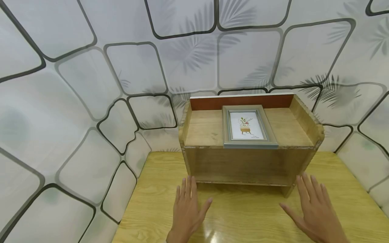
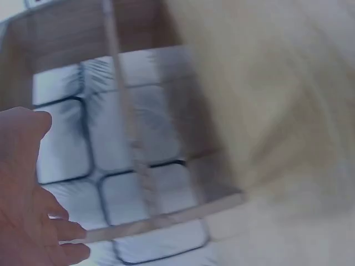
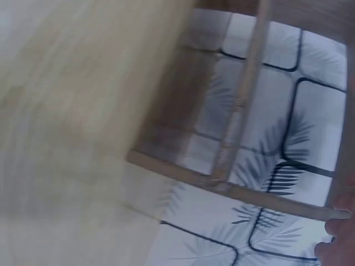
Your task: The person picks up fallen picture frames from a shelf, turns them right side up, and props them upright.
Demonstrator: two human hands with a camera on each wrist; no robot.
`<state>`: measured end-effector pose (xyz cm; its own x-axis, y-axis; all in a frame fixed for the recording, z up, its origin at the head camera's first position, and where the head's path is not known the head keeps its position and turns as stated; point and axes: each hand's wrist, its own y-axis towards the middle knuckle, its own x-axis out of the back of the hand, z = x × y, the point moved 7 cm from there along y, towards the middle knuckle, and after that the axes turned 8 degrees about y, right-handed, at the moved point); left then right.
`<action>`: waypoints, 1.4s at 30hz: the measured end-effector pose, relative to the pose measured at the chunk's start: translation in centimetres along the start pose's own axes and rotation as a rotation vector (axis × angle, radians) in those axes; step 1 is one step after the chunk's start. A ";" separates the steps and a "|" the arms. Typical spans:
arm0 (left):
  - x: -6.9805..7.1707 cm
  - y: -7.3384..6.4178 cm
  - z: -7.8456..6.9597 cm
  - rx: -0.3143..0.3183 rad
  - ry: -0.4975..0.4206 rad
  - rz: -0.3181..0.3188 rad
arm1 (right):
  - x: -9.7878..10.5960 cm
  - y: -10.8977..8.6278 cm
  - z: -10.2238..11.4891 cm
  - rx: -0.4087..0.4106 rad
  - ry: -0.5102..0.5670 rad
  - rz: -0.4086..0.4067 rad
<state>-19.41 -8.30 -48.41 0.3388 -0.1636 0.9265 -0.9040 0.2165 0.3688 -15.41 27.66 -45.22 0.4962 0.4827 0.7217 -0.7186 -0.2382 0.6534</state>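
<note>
A small wooden shelf (image 1: 237,165) stands on the yellow wood-grain table, with a raised side at each end and a reddish-brown strip along its back. On its top board lies a silver-grey picture frame (image 1: 250,145) around a print of a potted plant. My left hand (image 1: 186,211), fingers straight and thumb spread, is by the shelf's lower left front corner. At the lower right corner is my right hand (image 1: 317,209), spread in the same way. Both hold nothing. Whether the fingertips touch the shelf, I cannot tell. Both wrist views show the shelf's open lower part, blurred.
The yellow table (image 1: 152,206) reaches toward me in front of the shelf. Behind it and on both sides hangs pale fabric (image 1: 194,64) with dark rounded outlines and leaf prints, close to the shelf's back.
</note>
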 end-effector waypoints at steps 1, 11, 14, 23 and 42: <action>0.5 0.2 -0.3 0.000 -0.015 0.005 | 0.4 0.5 0.3 0.022 0.012 -0.027; 8.0 2.9 -4.0 -0.169 -0.051 -0.166 | 5.3 6.9 4.8 0.254 0.068 -0.400; 10.6 4.1 -4.9 -0.240 -0.072 -0.282 | 6.7 9.0 5.8 0.281 0.070 -0.467; 15.1 9.6 -5.5 -0.211 -0.151 -0.325 | 7.9 15.7 4.9 0.114 0.165 -0.314; 13.5 19.7 -7.4 0.008 -0.093 0.165 | 3.1 24.0 0.9 -0.370 0.133 0.349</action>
<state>-30.67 0.85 -28.08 0.1601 -0.2144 0.9635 -0.9475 0.2404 0.2110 -30.60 22.68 -27.09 0.1473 0.5366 0.8309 -0.9660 -0.1023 0.2373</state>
